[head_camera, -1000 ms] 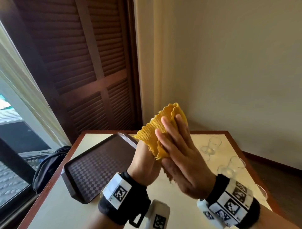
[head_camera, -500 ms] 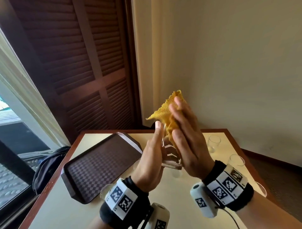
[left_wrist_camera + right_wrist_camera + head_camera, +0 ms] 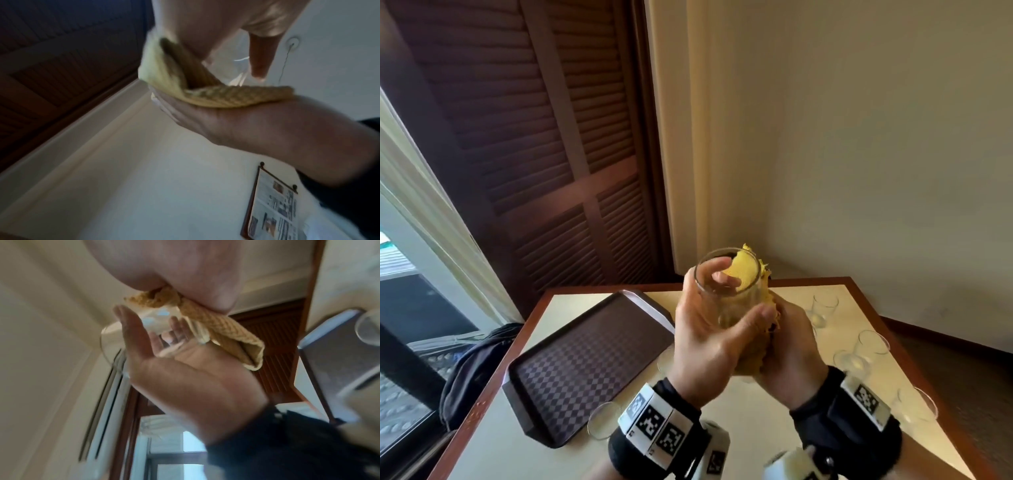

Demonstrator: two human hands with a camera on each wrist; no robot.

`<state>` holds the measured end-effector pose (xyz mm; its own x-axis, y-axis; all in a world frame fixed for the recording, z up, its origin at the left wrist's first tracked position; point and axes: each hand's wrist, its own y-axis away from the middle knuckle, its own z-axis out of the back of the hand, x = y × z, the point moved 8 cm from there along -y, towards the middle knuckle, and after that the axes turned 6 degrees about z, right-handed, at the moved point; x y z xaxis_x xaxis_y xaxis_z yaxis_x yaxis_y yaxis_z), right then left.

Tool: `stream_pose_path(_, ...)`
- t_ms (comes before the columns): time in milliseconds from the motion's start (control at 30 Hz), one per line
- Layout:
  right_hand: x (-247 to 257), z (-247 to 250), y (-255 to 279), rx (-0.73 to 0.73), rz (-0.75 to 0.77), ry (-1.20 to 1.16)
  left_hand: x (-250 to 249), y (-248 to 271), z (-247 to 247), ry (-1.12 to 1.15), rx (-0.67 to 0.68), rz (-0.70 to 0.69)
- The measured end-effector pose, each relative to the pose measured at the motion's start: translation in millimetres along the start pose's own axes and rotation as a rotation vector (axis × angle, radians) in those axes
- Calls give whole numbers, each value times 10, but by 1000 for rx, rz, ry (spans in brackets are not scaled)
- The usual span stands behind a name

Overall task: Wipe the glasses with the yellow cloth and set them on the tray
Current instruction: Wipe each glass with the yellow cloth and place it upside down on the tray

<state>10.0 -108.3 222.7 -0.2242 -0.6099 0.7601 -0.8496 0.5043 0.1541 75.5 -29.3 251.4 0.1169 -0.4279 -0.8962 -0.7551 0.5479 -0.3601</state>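
My left hand (image 3: 714,327) grips a clear glass (image 3: 722,301) in the air above the table, its mouth tilted towards me. The yellow cloth (image 3: 743,274) is partly stuffed inside the glass and spills over its right side. My right hand (image 3: 791,341) holds the cloth bunched against the glass's lower right side. In the left wrist view the cloth (image 3: 216,97) lies across my right hand (image 3: 267,128). In the right wrist view the cloth (image 3: 222,332) is pinched under my right palm, beside the glass (image 3: 152,322). The dark chequered tray (image 3: 571,373) sits at table left, holding nothing.
Loose glasses stand on the cream table (image 3: 756,425): one (image 3: 824,308) at the back right, one (image 3: 870,347) further right, one (image 3: 917,407) near the right edge, one (image 3: 602,425) by the tray's front corner. A dark bag (image 3: 472,370) lies left of the table.
Both hands have come down lower. The glass has turned its mouth towards me and the cloth now sits inside it. My right hand went from flat fingers to curled round the cloth.
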Motion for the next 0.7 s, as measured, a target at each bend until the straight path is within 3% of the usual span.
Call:
stream_pose_path(200,-131,81,57,23,-90,75,-83,-113,224,-138,-59,-120)
stream_pose_path(333,-92,34,31,29,-103,22,31,-68,131,-65,11,17)
stream_pose_path(433,-133,96,11,22,-114,73,10,-56,152,-124,43,-24)
stream_pose_path(533,-201,211,-3,-36,-108,108,-19,-152,288,-152,-18,-90)
stream_pose_path(700,-79,308,-17,-129,73,242,16,-325,526,57,-191,29)
